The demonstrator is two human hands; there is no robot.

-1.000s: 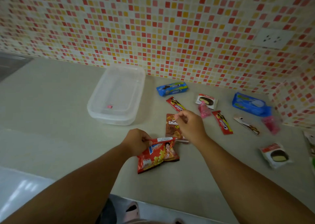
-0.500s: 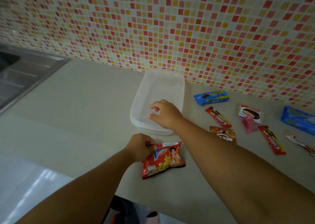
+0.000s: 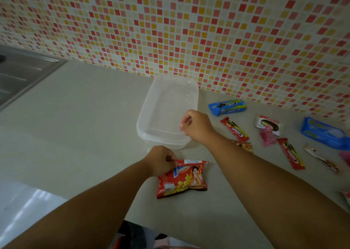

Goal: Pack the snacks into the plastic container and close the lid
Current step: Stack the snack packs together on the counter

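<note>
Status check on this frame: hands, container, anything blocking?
Left hand grips red chip bag on the counter. Right hand curled at container rim, lid on. Other snacks lie loose to the right; nothing blocking.

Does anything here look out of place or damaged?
Nothing looks damaged or spilled. The snacks lie loose on the counter, unpacked. The plastic container sits upright; the left hand grips the red chip bag.
</note>
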